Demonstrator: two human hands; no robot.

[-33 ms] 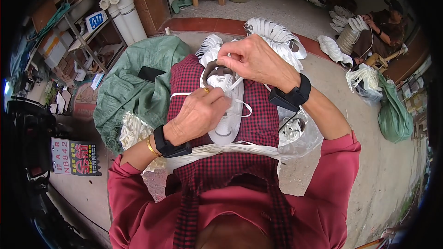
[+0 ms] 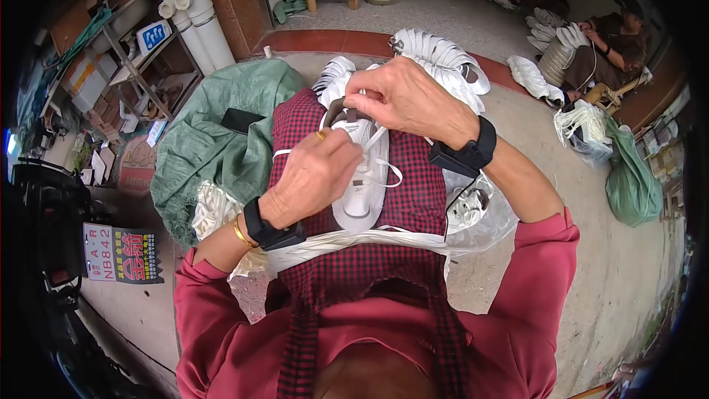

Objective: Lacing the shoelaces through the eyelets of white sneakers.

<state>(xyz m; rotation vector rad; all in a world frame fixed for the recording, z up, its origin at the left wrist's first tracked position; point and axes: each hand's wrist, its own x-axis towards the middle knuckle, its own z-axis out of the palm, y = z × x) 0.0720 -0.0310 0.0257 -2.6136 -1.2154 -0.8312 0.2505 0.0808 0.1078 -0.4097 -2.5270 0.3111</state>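
Note:
A white sneaker (image 2: 357, 210) lies toe toward me on a red-and-black checked cloth (image 2: 417, 192) over my lap. My right hand (image 2: 417, 100) is closed in a pinch at the shoe's collar, with a white shoelace (image 2: 379, 136) running down from its fingers. Over the eyelets and the shoe's left side, my left hand (image 2: 314, 174) has its fingers bent together; what they grip is hidden beneath them. A loose loop of lace hangs off the shoe's right side. Across my lap, in front of the toe, stretches a bundle of white laces (image 2: 354, 241).
Nested white shoes (image 2: 436, 55) stand just beyond my lap. To the left is a green sack (image 2: 199, 140) with a dark flat object (image 2: 240, 120) on it. A clear plastic bag (image 2: 491, 229) lies at my right. Farther right, another person (image 2: 619, 44) sits among white shoes.
My left hand has shifted slightly up the shoe toward the collar, uncovering more of the toe. The right hand stays at the collar, nearly unmoved.

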